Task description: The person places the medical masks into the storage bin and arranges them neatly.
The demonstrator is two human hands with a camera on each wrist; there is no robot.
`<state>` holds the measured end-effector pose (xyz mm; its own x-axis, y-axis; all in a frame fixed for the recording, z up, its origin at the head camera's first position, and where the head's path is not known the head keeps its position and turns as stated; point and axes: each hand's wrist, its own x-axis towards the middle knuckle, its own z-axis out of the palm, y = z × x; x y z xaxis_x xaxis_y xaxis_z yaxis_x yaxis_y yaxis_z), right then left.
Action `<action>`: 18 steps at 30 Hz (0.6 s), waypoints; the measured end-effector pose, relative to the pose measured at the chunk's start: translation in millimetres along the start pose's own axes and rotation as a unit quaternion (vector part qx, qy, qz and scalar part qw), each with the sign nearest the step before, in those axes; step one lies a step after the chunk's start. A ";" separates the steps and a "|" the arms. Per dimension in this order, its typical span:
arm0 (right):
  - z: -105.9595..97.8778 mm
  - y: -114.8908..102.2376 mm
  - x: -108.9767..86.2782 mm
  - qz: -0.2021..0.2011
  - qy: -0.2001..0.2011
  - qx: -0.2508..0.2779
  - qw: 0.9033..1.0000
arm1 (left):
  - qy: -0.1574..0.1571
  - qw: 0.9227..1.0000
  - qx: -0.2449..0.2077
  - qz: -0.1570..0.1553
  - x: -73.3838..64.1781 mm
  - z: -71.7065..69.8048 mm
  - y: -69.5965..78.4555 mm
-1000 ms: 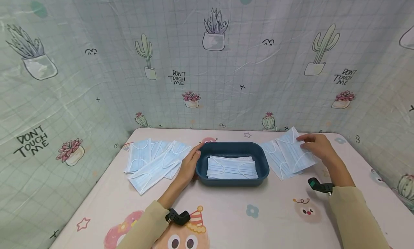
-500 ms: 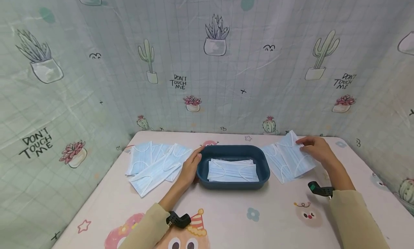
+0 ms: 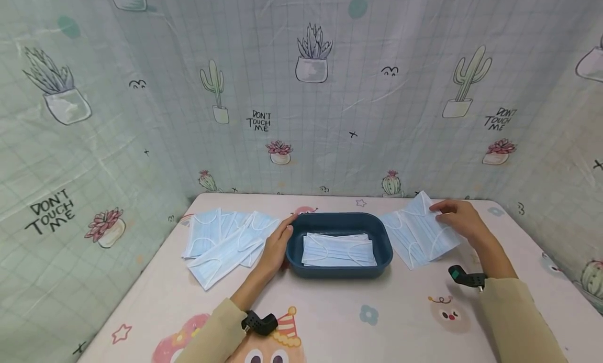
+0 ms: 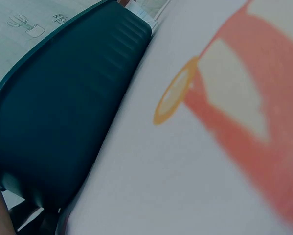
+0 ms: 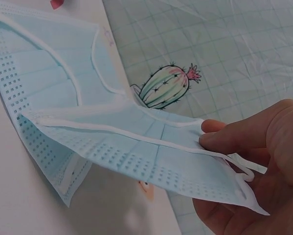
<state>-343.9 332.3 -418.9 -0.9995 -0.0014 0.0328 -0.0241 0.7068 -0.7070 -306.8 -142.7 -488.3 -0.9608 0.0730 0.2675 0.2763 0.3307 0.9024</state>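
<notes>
A dark blue plastic tub (image 3: 339,272) stands mid-table with a small stack of light blue face masks (image 3: 337,250) in it. My left hand (image 3: 274,246) rests against the tub's left end, its fingers along the outer wall. The left wrist view has the tub's long side (image 4: 63,98) and part of that hand at the lower left. To the tub's right, my right hand (image 3: 459,219) pinches one face mask (image 3: 426,224) by its upper right edge. In the right wrist view the pinched mask (image 5: 136,147) is lifted at that edge, over another mask (image 5: 43,54).
Several loose masks (image 3: 231,242) lie overlapping left of the tub, near the left hand. The table (image 3: 330,321) wears a pale printed cloth. A curtain (image 3: 264,80) with cactus prints hangs behind and at both sides.
The head view has tilted slightly, shifting the scene a little downward. Both hands, the tub and the masks keep nearly the same places.
</notes>
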 end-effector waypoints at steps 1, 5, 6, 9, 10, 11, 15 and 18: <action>-0.5 -0.5 0.3 -0.001 -0.001 0.000 1.000 | 0.002 1.000 -0.001 0.001 0.6 -0.2 0.1; -1.5 -2.9 0.5 -0.003 -0.005 0.002 1.000 | -0.003 1.000 -0.015 -0.007 1.2 -0.5 1.3; -1.6 -3.3 0.2 -0.002 -0.006 0.002 1.000 | -0.005 1.000 -0.019 -0.010 1.2 -0.5 1.3; -1.2 -3.2 -0.6 0.000 -0.007 0.003 1.000 | -0.006 1.000 -0.023 -0.012 1.2 -0.2 0.5; -0.8 -2.9 -1.0 0.000 -0.007 0.003 1.000 | -0.005 1.000 -0.021 -0.012 1.2 -0.2 0.1; -0.2 -2.7 -1.4 0.000 -0.006 0.003 1.000 | -0.005 1.000 -0.020 -0.012 1.0 -0.1 -0.3; 2.0 -3.2 -3.0 -0.001 -0.007 0.007 1.000 | -0.005 1.000 -0.018 -0.017 0.0 -0.2 -0.6; 2.8 -3.8 -3.6 -0.004 -0.011 0.008 1.000 | -0.006 1.000 -0.019 -0.018 -0.5 -0.1 -1.3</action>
<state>-340.3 327.6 -418.3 -0.9995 -0.0224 0.0238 -0.0327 0.6958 -0.7175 -306.7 -143.2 -489.6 -0.9702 0.0736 0.2307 0.2421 0.2966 0.9238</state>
